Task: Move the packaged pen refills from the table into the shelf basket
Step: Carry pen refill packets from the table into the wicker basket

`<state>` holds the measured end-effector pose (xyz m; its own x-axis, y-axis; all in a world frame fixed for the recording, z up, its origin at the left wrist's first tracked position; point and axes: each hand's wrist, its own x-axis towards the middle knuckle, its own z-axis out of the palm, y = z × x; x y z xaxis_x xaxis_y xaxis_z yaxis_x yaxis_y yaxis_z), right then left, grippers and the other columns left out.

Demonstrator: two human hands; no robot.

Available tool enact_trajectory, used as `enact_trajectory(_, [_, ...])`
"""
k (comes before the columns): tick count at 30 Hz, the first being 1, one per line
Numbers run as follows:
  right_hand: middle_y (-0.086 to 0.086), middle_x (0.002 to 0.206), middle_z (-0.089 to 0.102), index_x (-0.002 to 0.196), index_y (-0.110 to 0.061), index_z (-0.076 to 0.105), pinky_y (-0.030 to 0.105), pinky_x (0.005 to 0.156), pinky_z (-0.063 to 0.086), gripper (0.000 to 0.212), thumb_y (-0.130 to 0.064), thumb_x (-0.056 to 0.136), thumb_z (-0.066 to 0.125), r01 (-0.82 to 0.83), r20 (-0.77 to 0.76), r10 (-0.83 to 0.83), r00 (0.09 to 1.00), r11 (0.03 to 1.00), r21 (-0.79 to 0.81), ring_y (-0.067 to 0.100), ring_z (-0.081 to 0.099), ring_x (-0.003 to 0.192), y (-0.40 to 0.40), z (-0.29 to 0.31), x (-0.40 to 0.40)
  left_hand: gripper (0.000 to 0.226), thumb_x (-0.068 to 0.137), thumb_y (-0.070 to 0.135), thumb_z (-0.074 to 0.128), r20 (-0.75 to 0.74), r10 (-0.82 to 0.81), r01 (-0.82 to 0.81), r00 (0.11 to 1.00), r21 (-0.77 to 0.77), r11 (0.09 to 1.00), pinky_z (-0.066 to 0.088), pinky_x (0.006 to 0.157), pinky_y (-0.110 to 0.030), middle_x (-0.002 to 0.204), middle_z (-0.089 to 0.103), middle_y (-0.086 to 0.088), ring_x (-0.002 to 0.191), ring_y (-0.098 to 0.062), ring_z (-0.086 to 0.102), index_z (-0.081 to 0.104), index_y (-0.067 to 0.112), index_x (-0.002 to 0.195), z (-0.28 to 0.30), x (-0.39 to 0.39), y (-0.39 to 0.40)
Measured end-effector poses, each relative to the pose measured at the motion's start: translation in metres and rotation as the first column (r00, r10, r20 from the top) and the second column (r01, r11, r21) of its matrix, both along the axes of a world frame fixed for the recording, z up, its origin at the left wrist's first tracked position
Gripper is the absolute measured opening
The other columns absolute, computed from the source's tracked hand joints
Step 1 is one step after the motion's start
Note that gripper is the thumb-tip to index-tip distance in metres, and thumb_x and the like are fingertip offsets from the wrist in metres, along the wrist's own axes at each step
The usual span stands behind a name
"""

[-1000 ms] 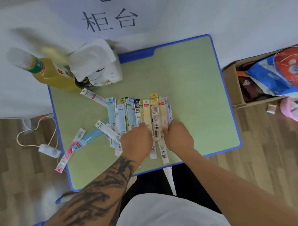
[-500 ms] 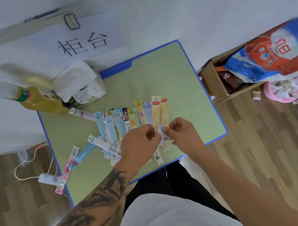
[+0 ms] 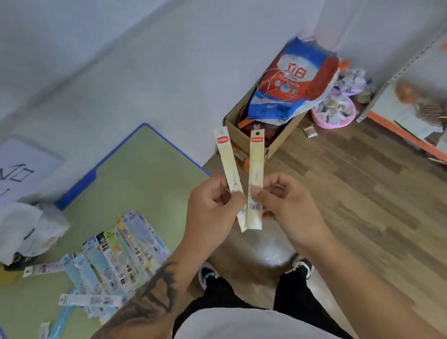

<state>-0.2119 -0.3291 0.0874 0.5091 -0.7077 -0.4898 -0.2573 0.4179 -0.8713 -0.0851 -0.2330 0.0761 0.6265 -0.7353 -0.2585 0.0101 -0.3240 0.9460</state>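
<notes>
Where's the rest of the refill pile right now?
In the head view, lower left: the remaining refill packs lie fanned on the green table, beside the left forearm.

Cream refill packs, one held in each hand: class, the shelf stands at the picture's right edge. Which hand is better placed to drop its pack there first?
Right. The right hand with its pack is nearer the shelf; the left hand would have to cross over it.

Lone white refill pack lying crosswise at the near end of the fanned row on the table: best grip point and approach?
Grip the white refill pack near its left end, coming from above with thumb and finger across its narrow width. It is a flat thin strip lying crosswise; its right part rests over the fanned row of packs, so the left end looks freer. It lies flat on the green table, so probably lift an edge first.
</notes>
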Motion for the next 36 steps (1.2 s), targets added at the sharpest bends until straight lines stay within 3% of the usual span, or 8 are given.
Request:
enact_trajectory(2, [0.02,0.093,0.075,0.102,0.0,0.061,0.035,0.065,0.053,0.019,-0.012,0.095,0.073,0.04,0.031,-0.039,0.999,0.998,-0.042,0.025,0.07,0.074,-0.029,0.01,-0.041,0.012,0.084,0.013,0.069,-0.018,-0.076,0.075,0.997,-0.03,0.997,0.06,0.065,-0.055,0.076,0.074,-0.005,0.071,-0.035,0.071,0.073,0.024,0.081,0.014,-0.037,-0.038])
enact_trajectory(6, [0.028,0.093,0.071,0.1,-0.002,0.062,0.041,0.07,0.052,0.015,-0.011,0.094,0.074,0.153,0.09,-0.146,0.985,0.985,-0.078,0.031,0.067,0.075,-0.087,0.023,-0.128,0.015,0.1,0.012,0.065,-0.032,-0.188,0.188,0.982,0.005,0.982,0.054,0.053,-0.024,0.082,0.077,0.002,0.066,-0.012,0.072,0.072,0.025,0.095,0.036,-0.114,-0.108])
enact_trajectory(10, [0.035,0.092,0.067,0.096,-0.004,0.061,0.043,0.071,0.05,0.014,-0.01,0.094,0.073,0.278,0.136,-0.264,0.955,0.956,-0.097,0.033,0.062,0.075,-0.138,0.03,-0.223,0.007,0.106,0.029,0.056,0.014,-0.331,0.329,0.943,0.098,0.939,0.063,0.059,-0.041,0.089,0.077,0.002,0.072,-0.024,0.075,0.062,0.032,0.11,0.04,-0.189,-0.178])
enact_trajectory(12, [0.038,0.093,0.064,0.097,-0.003,0.061,0.046,0.073,0.05,0.015,-0.011,0.094,0.074,0.331,0.171,-0.313,0.934,0.939,-0.095,0.036,0.061,0.076,-0.157,0.033,-0.264,0.013,0.106,0.032,0.055,0.035,-0.42,0.416,0.907,0.096,0.904,0.06,0.058,-0.041,0.089,0.077,-0.002,0.068,-0.023,0.073,0.061,0.029,0.118,0.042,-0.224,-0.209])
enact_trajectory(18, [0.039,0.093,0.064,0.098,-0.003,0.062,0.047,0.075,0.052,0.014,-0.011,0.095,0.073,0.494,0.255,-0.465,0.848,0.868,-0.058,0.036,0.063,0.077,-0.21,0.029,-0.35,0.01,0.104,0.027,0.059,0.028,-0.567,0.566,0.823,0.051,0.823,0.053,0.054,-0.042,0.083,0.076,-0.009,0.061,-0.037,0.064,0.069,0.026,0.107,0.051,-0.309,-0.286])
enact_trajectory(26, [0.018,0.078,0.062,0.095,-0.008,0.064,0.046,0.073,0.051,0.011,-0.013,0.095,0.074,0.637,0.231,-0.626,0.745,0.77,0.03,0.032,0.059,0.075,-0.272,0.008,-0.399,0.015,0.104,0.024,0.06,-0.067,-0.666,0.67,0.743,0.078,0.738,0.051,0.054,-0.039,0.084,0.072,-0.019,0.061,-0.022,0.063,0.074,0.017,0.106,0.03,-0.356,-0.372])
enact_trajectory(33, [0.022,0.08,0.062,0.098,-0.005,0.064,0.045,0.074,0.053,0.014,-0.014,0.095,0.074,0.708,0.123,-0.706,0.698,0.706,0.031,0.032,0.063,0.075,-0.37,-0.003,-0.419,0.016,0.104,0.025,0.06,-0.204,-0.693,0.718,0.692,0.084,0.691,0.047,0.056,-0.038,0.089,0.076,-0.012,0.065,-0.027,0.062,0.076,0.024,0.103,-0.009,-0.374,-0.479])
enact_trajectory(36, [0.028,0.093,0.071,0.101,-0.004,0.064,0.055,0.079,0.056,0.016,-0.016,0.095,0.074,0.697,0.071,-0.696,0.714,0.717,0.019,0.049,0.067,0.083,-0.424,0.004,-0.417,0.016,0.105,0.027,0.058,-0.248,-0.712,0.745,0.657,0.068,0.664,0.047,0.059,-0.042,0.094,0.077,-0.008,0.071,-0.031,0.061,0.074,0.026,0.108,-0.011,-0.374,-0.533])
